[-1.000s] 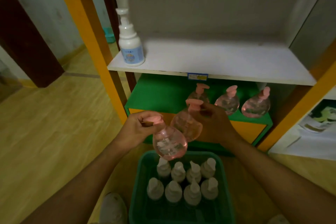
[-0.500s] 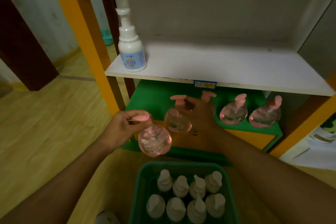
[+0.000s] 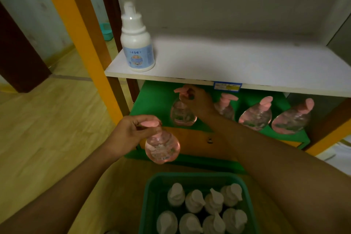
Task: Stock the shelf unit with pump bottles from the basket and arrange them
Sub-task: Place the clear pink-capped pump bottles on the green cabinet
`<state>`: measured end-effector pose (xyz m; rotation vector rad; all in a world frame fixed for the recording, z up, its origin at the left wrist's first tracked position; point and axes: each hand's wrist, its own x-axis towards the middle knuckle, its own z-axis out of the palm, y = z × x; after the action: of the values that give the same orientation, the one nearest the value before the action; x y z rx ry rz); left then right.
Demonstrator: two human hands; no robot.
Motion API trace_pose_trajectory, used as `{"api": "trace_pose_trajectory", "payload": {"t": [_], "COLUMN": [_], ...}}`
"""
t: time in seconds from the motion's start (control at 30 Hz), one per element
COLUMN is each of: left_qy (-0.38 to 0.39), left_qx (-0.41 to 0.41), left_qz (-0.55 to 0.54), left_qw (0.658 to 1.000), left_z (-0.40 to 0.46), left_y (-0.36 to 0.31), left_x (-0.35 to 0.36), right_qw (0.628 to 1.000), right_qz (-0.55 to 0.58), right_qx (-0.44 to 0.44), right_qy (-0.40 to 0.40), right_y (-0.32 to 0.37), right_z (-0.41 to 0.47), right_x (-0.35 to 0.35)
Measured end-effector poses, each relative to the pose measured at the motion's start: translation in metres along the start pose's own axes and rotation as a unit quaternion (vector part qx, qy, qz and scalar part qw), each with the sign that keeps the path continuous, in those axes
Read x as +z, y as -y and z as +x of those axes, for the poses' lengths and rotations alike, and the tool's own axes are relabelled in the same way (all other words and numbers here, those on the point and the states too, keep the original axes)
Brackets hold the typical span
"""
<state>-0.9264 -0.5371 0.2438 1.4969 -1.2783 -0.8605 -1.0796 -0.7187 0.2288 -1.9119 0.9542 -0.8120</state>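
Pink bottle (image 3: 162, 147) hangs under left hand (image 3: 131, 133); right hand (image 3: 197, 99) grips shelf bottle (image 3: 182, 114).

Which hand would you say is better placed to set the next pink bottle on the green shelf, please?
Left. The left hand already holds a pink bottle by its pump, just off the green shelf. The right hand is busy on the bottle standing there.

White shelf (image 3: 237, 66): white pump bottle (image 3: 137, 43) upright, left.
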Motion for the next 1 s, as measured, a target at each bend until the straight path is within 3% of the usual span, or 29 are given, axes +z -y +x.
{"api": "trace_pose_trajectory", "payload": {"t": [0.4,0.63,0.8,0.87,1.0], "left_qy": [-0.047,-0.073,-0.049,-0.036,-0.026], "left_qx": [-0.006,-0.009,0.002,0.005,0.002], "left_qz": [-0.003,0.011,0.007,0.019,0.042], "left_qw": [0.999,0.997,0.999,0.999,0.999], "left_z": [-0.006,-0.004,-0.001,0.001,0.004], "left_y": [0.013,0.004,-0.011,-0.017,-0.026], "left_x": [-0.009,-0.011,-0.015,-0.013,-0.009], "right_qw": [0.995,0.998,0.993,0.992,0.973], "right_qz": [-0.095,-0.046,-0.053,-0.064,-0.056], "right_qx": [-0.012,0.004,-0.103,-0.097,-0.035], "right_qy": [0.022,0.035,0.009,0.051,0.22], "right_y": [0.009,0.012,0.026,0.032,0.046], "right_z": [0.005,-0.016,-0.052,-0.064,-0.083], "right_x": [0.005,-0.004,-0.017,-0.017,-0.006]}}
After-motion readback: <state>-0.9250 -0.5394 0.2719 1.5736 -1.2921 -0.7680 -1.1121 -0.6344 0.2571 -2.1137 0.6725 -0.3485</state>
